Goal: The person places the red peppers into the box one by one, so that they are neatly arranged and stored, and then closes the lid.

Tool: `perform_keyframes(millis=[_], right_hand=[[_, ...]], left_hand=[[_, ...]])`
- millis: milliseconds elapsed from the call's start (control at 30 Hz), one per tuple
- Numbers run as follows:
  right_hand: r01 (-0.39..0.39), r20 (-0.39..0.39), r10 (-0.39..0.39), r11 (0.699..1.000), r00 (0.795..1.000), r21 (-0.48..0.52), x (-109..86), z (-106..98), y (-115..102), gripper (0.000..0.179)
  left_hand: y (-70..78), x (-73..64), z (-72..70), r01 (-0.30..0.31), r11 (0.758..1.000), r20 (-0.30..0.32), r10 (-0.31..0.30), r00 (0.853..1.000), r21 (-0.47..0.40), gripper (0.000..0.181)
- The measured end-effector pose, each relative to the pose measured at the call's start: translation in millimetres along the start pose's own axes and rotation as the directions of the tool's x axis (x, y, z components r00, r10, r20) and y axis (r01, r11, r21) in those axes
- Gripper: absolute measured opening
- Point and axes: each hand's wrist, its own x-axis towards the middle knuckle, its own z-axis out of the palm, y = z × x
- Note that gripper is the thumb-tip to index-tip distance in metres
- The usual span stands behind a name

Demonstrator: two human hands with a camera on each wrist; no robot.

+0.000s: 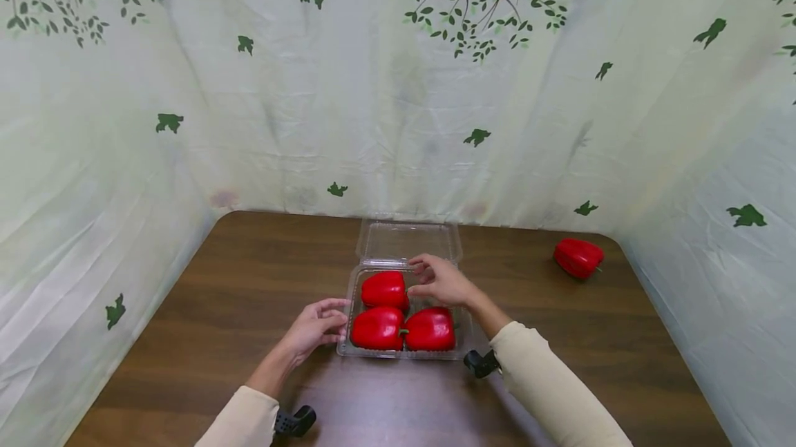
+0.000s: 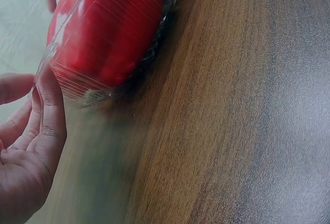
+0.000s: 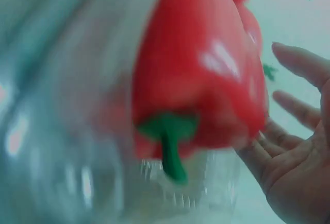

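Observation:
A clear plastic clamshell container lies with its lid folded back. Three red bell peppers sit inside: one at the back left, one at the front left and one at the front right. My left hand pinches the container's left rim between thumb and fingers, as the left wrist view shows. Over the back right part of the container hovers my right hand, fingers loosely bent and holding nothing. A pepper's green stem shows close up in the right wrist view.
Another red bell pepper rests near the far right corner of the brown wooden table. Pale curtains with leaf prints hang behind and at both sides. Each wrist carries a black strap device.

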Motion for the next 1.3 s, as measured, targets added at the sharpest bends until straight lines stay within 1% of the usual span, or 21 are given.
perform_keyframes(millis=[67,167,300,367,467,533,600,700,867,1000,1067,1167,1233,1300], right_hand=[[0.020,-0.020,-0.020,1.000,1.000,0.021,-2.9,-8.6,4.3,0.053],[0.042,-0.066,-0.041,0.999,0.997,0.026,-6.7,-22.7,11.2,0.052],[0.058,-0.140,-0.053,0.998,0.989,0.035,-12.4,-41.4,24.3,0.050],[0.066,-0.186,-0.059,0.997,0.981,0.036,-16.2,-51.2,33.3,0.050],[0.066,-0.274,-0.059,0.998,0.960,0.015,-22.7,-67.4,47.6,0.052],[0.049,-0.336,-0.050,0.999,0.940,-0.011,-27.3,-78.7,58.5,0.053],[0.012,-0.390,-0.027,0.999,0.921,-0.041,-32.8,-90.8,69.3,0.055],[-0.068,-0.455,0.023,0.994,0.890,-0.083,-43.1,-108.8,87.6,0.059],[-0.202,-0.545,0.093,0.969,0.833,-0.144,-64.9,-136.2,115.1,0.063],[-0.287,-0.597,0.129,0.942,0.792,-0.177,-83.3,-153.5,133.0,0.064],[-0.337,-0.615,0.164,0.925,0.771,-0.175,-92.2,-160.1,141.4,0.066],[-0.404,-0.637,0.230,0.904,0.736,-0.141,-104.8,-166.7,153.9,0.071],[-0.441,-0.654,0.276,0.892,0.705,-0.100,-112.1,-169.1,162.0,0.075],[-0.457,-0.672,0.313,0.889,0.671,-0.043,-117.8,-170.0,169.4,0.079]], left_hand=[[0.2,-0.2,0.2,-0.004,1.000,0.002,0.004,1.000,-0.003,0.043],[1.4,-0.3,0.9,-0.012,1.000,0.004,0.012,1.000,-0.010,0.043],[2.0,-0.3,1.4,-0.009,1.000,-0.007,0.009,1.000,-0.015,0.044],[1.7,-0.4,1.6,-0.004,1.000,-0.015,0.004,1.000,-0.014,0.043],[0.3,0.0,1.9,0.005,1.000,-0.023,-0.005,1.000,-0.013,0.043],[-0.6,0.3,2.0,0.009,1.000,-0.027,-0.009,1.000,-0.016,0.042],[-1.5,0.6,1.8,0.009,1.000,-0.028,-0.009,1.000,-0.016,0.041],[-2.0,0.3,1.5,0.009,1.000,-0.032,-0.010,0.999,-0.013,0.041],[-1.3,-0.9,1.0,0.009,1.000,-0.028,-0.010,1.000,-0.001,0.042],[0.0,-0.7,0.7,0.006,1.000,-0.024,-0.006,1.000,0.005,0.042],[0.3,-0.3,0.7,0.006,1.000,-0.025,-0.006,1.000,0.006,0.042],[0.5,0.0,0.7,0.008,1.000,-0.025,-0.007,1.000,0.011,0.042],[0.2,0.2,0.6,0.009,1.000,-0.020,-0.009,1.000,0.015,0.043],[-0.2,0.2,0.4,0.011,1.000,-0.015,-0.010,1.000,0.014,0.043]])
